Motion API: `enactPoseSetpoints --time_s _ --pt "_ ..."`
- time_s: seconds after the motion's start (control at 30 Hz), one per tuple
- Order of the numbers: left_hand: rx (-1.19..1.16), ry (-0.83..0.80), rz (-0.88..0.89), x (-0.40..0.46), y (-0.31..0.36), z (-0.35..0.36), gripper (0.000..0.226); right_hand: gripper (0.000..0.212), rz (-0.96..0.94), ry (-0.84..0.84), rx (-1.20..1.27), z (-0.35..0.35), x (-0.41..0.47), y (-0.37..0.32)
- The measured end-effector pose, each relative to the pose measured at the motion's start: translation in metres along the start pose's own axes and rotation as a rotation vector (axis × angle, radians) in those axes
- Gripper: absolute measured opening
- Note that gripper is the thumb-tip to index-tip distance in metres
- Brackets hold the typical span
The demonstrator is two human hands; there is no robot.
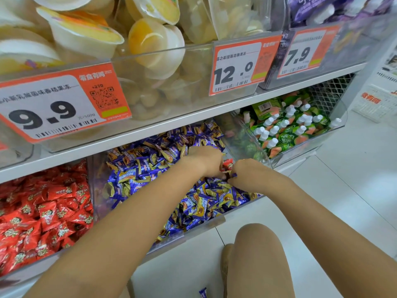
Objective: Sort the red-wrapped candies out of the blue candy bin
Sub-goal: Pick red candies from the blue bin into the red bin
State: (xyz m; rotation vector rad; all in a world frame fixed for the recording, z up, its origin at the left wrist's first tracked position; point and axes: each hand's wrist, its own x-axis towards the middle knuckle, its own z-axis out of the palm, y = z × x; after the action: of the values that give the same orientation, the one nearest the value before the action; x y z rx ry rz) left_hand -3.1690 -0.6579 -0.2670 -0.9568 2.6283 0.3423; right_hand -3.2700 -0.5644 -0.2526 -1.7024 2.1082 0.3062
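Note:
The clear bin [206, 227] on the lower shelf is heaped with blue-and-gold wrapped candies [150, 168]. Both my hands reach into its right side and almost touch. My left hand [204, 160] is curled knuckles-up over the pile. My right hand [247, 172] is beside it. A red-wrapped candy [227, 164] sticks up between the two hands, pinched there; it looks held by my right fingers, with the left fingertips touching it. A scrap of blue wrapper [234, 175] shows at my right fingertips.
To the left stands a bin of red-wrapped candies [43, 211]. To the right is a bin of green pouches with white caps [287, 127]. The shelf above holds jelly cups [86, 33] behind orange price tags [58, 102]. My knee [257, 254] and a fallen blue candy [203, 293] are over the white floor.

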Motion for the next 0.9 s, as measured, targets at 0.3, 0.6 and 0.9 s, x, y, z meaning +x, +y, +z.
enactPoseSetpoints --time_s 0.3,0.6,0.9 --pt "-0.257 0.206 -0.047 -0.017 -0.012 0.005 0.005 0.030 0.009 0.142 0.005 0.005 -0.005 0.004" --pt "0.129 0.174 0.158 -0.061 -0.031 0.000 0.025 0.032 0.151 0.047 0.188 0.008 0.047 -0.014" --pt "0.166 0.015 -0.016 -0.101 -0.059 -0.028 0.020 0.021 0.105 0.148 0.090 0.019 0.061 -0.016"
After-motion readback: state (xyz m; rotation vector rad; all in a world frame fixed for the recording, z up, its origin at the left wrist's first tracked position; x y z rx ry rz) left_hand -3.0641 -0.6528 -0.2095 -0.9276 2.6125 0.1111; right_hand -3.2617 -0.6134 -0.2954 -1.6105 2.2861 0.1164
